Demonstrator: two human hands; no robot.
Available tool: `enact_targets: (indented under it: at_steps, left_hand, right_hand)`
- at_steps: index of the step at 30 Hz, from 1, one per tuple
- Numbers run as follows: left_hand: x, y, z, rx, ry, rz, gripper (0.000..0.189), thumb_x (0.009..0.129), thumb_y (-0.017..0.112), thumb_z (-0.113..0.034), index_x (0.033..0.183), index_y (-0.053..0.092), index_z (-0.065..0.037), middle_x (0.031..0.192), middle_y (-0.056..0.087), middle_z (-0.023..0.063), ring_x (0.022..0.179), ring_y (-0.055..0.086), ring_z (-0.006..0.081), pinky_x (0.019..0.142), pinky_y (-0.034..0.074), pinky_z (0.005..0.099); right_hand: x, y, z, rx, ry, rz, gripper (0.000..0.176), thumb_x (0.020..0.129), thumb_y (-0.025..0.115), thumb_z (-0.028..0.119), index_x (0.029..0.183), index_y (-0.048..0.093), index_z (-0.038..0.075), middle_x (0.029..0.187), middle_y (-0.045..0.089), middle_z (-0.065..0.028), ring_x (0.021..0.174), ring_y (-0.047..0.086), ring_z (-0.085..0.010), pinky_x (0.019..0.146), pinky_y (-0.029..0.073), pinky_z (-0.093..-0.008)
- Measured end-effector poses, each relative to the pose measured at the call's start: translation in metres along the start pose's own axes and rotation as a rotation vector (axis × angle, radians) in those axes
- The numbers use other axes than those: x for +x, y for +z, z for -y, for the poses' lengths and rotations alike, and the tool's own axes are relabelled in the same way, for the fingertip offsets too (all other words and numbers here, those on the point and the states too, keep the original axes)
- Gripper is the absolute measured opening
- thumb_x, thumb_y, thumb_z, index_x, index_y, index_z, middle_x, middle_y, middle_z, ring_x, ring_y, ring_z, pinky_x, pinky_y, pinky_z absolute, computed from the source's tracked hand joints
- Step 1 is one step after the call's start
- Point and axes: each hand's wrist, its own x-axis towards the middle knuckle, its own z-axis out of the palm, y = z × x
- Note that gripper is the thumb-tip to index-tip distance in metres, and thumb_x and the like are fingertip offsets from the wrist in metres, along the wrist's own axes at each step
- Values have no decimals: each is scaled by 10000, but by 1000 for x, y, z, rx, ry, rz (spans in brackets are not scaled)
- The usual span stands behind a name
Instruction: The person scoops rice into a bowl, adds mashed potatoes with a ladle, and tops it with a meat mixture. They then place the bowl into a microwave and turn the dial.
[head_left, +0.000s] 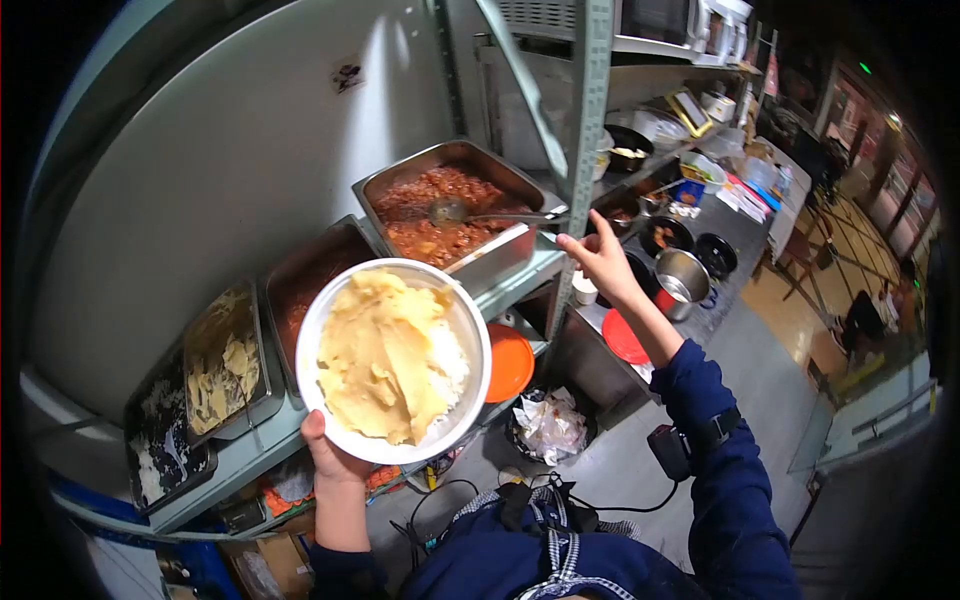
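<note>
My left hand (335,455) grips the lower rim of a white bowl (481,355), thumb at the edge. A thick layer of yellow mash (385,350) covers most of the bowl, with white rice (450,372) showing along its right side. Behind the bowl sits a metal pan (500,262) of chunky red-brown sauce (440,185). A ladle (450,210) rests in that sauce, its handle sticking out over the right rim. My right hand (607,268) is open near the handle's end, thumb and forefinger apart.
Left along the shelf stand a second sauce pan (290,305), a pan smeared with mash (265,400) and a dark tray with rice bits (165,440). A green upright post (585,130) rises beside the ladle. Pots and bowls crowd the steel counter (735,215); a lined bin (550,425) stands below.
</note>
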Motion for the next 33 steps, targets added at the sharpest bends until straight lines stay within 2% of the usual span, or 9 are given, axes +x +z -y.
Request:
enact_targets:
  at_steps: [5, 11, 14, 15, 17, 20, 23, 28, 33]
  left_hand:
    - [16, -14, -12, -50, 104, -182, 848, 652, 655, -378, 1333, 272, -47, 1313, 389, 140, 1169, 423, 307, 966, 376, 454]
    - [20, -9, -11, -145, 118, -297, 890, 576, 647, -302, 1348, 259, -86, 1347, 345, 114, 1224, 350, 312, 1009, 311, 456]
    - [20, -11, -3, -91, 165, -370, 894, 569, 632, -325, 1349, 262, -93, 1345, 341, 121, 1216, 354, 328, 1000, 311, 481]
    - [19, -13, 1, -112, 173, -393, 885, 578, 624, -338, 1349, 263, -96, 1347, 338, 121, 1216, 355, 328, 998, 310, 487]
    - [18, -13, 6, -149, 194, -437, 866, 596, 606, -364, 1348, 266, -100, 1349, 332, 123, 1215, 356, 328, 995, 308, 499]
    - [22, -2, 11, -185, 227, -522, 827, 645, 551, -438, 1349, 270, -110, 1356, 325, 124, 1225, 350, 321, 987, 315, 507]
    - [27, 5, 18, -282, 295, -566, 812, 688, 481, -514, 1368, 239, -141, 1393, 268, 120, 1257, 295, 351, 981, 268, 574]
    - [31, -1, 23, -229, 272, -391, 841, 700, 424, -601, 1392, 178, -192, 1443, 146, 109, 1300, 157, 401, 958, 97, 674]
    - [44, 15, 20, -283, 289, -428, 856, 699, 418, -627, 1396, 167, -198, 1450, 129, 103, 1316, 106, 393, 965, 42, 672]
  right_hand:
    - [60, 24, -6, -136, -178, -52, 737, 669, 756, 340, 1218, 427, -25, 734, 535, -59, 689, 527, -128, 631, 442, -253]
    - [109, 46, 35, 332, -19, 281, 368, 807, 634, 176, 1091, 535, -34, 654, 545, 5, 531, 471, -32, 460, 349, -158]
    - [120, 76, 55, 239, -45, 459, 268, 863, 555, 188, 1008, 562, -37, 712, 599, -54, 576, 550, -93, 491, 421, -227]
    - [125, 83, 59, 14, -300, 458, 222, 862, 527, 134, 979, 555, -54, 716, 601, -106, 638, 601, -148, 550, 466, -294]
    - [125, 73, 73, -116, -425, 581, 194, 840, 496, 59, 980, 545, -66, 730, 595, -163, 675, 620, -236, 609, 476, -338]
    - [126, 50, 105, -397, -882, 569, 218, 804, 519, 38, 996, 550, -59, 843, 593, -227, 761, 580, -378, 661, 475, -385]
    - [136, 39, 103, -494, -947, 600, 224, 814, 523, 65, 997, 548, -62, 857, 587, -232, 777, 576, -385, 678, 474, -399]
    - [163, 55, 61, -512, -1136, 736, 263, 783, 510, 45, 1023, 503, -63, 810, 573, -232, 794, 562, -390, 705, 461, -419]
    - [146, 81, 58, -304, -1050, 790, 163, 732, 538, 30, 865, 485, -48, 719, 549, -236, 725, 544, -408, 629, 436, -445]
